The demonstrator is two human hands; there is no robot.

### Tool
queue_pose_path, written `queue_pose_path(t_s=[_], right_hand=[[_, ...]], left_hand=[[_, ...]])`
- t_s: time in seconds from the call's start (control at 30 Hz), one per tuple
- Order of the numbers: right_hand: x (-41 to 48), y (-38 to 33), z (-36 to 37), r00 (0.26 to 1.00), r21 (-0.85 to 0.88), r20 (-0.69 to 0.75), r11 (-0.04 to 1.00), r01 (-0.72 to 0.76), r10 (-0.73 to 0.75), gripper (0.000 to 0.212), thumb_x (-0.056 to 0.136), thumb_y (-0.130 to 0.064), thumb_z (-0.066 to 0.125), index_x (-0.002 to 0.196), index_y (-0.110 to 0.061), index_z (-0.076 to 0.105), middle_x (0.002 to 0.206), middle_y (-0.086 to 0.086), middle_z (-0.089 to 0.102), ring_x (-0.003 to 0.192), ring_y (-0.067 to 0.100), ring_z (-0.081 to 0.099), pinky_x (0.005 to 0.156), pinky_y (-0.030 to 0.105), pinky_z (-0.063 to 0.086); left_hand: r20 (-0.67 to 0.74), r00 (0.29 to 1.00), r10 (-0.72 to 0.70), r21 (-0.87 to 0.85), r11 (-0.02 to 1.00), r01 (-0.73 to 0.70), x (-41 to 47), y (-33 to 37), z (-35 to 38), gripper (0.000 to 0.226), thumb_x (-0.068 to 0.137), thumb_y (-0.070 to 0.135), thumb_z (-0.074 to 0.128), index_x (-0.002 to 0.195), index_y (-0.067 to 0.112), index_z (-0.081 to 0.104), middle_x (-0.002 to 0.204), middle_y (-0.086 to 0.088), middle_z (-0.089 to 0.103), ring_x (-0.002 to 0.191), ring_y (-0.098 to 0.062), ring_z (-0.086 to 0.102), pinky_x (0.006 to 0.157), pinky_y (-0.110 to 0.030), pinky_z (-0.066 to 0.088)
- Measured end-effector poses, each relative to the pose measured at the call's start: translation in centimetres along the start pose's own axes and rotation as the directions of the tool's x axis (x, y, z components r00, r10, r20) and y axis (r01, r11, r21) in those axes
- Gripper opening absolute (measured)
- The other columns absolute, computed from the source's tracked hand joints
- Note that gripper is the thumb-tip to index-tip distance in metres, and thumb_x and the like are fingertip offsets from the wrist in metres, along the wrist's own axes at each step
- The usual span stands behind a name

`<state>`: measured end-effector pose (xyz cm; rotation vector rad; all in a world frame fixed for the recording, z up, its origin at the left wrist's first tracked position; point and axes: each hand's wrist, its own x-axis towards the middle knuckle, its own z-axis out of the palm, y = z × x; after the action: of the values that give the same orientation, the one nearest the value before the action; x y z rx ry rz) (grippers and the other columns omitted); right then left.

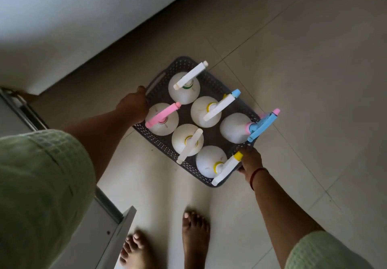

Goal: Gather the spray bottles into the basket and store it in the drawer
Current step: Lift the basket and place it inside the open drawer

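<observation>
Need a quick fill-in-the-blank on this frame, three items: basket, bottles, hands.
1. The basket holds ___ bottles.
2. The bottle nearest the left hand has a ___ sprayer.
3. The right hand grips the basket beside a white sprayer tipped in ___.

Missing words: six; pink; yellow.

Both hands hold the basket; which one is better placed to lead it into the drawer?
Probably left. The left hand grips the basket edge on the side nearest the open drawer; the right hand holds the far edge.
</observation>
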<state>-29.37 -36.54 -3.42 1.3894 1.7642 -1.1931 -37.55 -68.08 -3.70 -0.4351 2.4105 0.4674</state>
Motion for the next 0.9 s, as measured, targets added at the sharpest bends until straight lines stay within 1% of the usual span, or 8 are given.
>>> queue_pose_path(t_s=[0.1,0.27,0.33,0.43,0.47,0.57,0.67,0.9], right_hand=[[0.5,0.4,0.2,0.998,0.014,0.046,0.999,-0.044,0.044,0.034,0.092,-0.011,0.054,0.126,-0.003,0.052,0.109,0.022,0.060,0.067,0.028,0.058,0.061,0.037,0.053],[0.1,0.8,-0.4,1.000,-0.048,0.009,0.998,0.028,-0.028,0.038,0.094,-0.009,0.050,0.132,-0.005,0.051,0.126,0.026,0.057,0.097,0.041,0.061,0.086,0.055,0.053],[-0.4,0.6,-0.9,0.999,-0.052,0.000,0.997,0.049,-0.049,0.036,0.094,-0.007,0.049,0.129,-0.001,0.052,0.125,0.028,0.057,0.097,0.041,0.061,0.086,0.057,0.052],[-2.1,-0.3,-2.2,0.996,-0.143,0.018,0.985,0.094,-0.092,0.033,0.094,-0.006,0.051,0.126,0.000,0.054,0.123,0.027,0.059,0.090,0.034,0.060,0.070,0.040,0.055],[-2.6,-0.6,-2.7,0.995,-0.152,0.024,0.983,0.104,-0.101,0.033,0.094,-0.006,0.051,0.126,0.000,0.054,0.122,0.026,0.059,0.089,0.033,0.060,0.069,0.040,0.055],[-5.0,-2.5,-4.4,0.996,-0.118,0.014,0.989,0.090,-0.089,0.033,0.094,-0.007,0.050,0.126,0.000,0.054,0.122,0.027,0.059,0.092,0.037,0.060,0.082,0.054,0.054],[-7.4,-4.8,-6.4,0.993,-0.128,-0.002,0.984,0.120,-0.122,0.035,0.093,-0.005,0.050,0.128,-0.002,0.053,0.126,0.026,0.057,0.107,0.043,0.058,0.088,0.058,0.050],[-15.1,-10.7,-10.9,0.983,-0.135,0.041,0.974,0.181,-0.178,0.030,0.093,-0.006,0.050,0.122,-0.007,0.056,0.112,0.021,0.059,0.092,0.036,0.058,0.071,0.049,0.055]], left_hand=[[-0.026,1.000,-0.001,0.004,1.000,0.001,0.2,0.1,0.0,0.044,0.089,0.021,0.053,0.128,0.007,0.039,0.113,-0.029,0.060,0.103,-0.046,0.058,0.082,-0.045,0.047],[-0.010,1.000,0.019,0.059,0.998,-0.019,-0.6,0.8,-0.6,0.039,0.089,0.019,0.053,0.126,0.009,0.043,0.113,-0.026,0.060,0.103,-0.042,0.058,0.083,-0.045,0.048],[0.004,1.000,0.024,0.068,0.997,-0.025,-1.1,1.1,-1.1,0.040,0.089,0.017,0.054,0.127,0.010,0.043,0.113,-0.024,0.060,0.104,-0.040,0.058,0.083,-0.044,0.048],[0.010,1.000,0.018,0.054,0.998,-0.018,-2.4,1.6,-2.3,0.040,0.089,0.019,0.053,0.127,0.011,0.044,0.112,-0.022,0.060,0.103,-0.039,0.058,0.081,-0.042,0.049],[0.011,1.000,0.011,0.045,0.999,-0.012,-2.8,1.8,-2.8,0.040,0.089,0.019,0.054,0.127,0.012,0.044,0.112,-0.022,0.060,0.103,-0.039,0.058,0.081,-0.043,0.049],[0.023,1.000,-0.011,-0.013,1.000,0.011,-4.6,2.4,-4.9,0.039,0.087,0.015,0.054,0.125,0.010,0.045,0.113,-0.023,0.059,0.104,-0.040,0.058,0.087,-0.046,0.050],[-0.014,1.000,0.026,-0.016,1.000,-0.027,-6.6,3.1,-7.5,0.036,0.086,0.013,0.052,0.122,0.007,0.048,0.115,-0.027,0.059,0.106,-0.044,0.057,0.087,-0.045,0.048],[-0.041,0.999,-0.010,-0.065,0.998,0.007,-12.9,4.8,-14.8,0.041,0.085,0.012,0.047,0.126,0.011,0.045,0.114,-0.028,0.060,0.102,-0.044,0.059,0.081,-0.043,0.050]])
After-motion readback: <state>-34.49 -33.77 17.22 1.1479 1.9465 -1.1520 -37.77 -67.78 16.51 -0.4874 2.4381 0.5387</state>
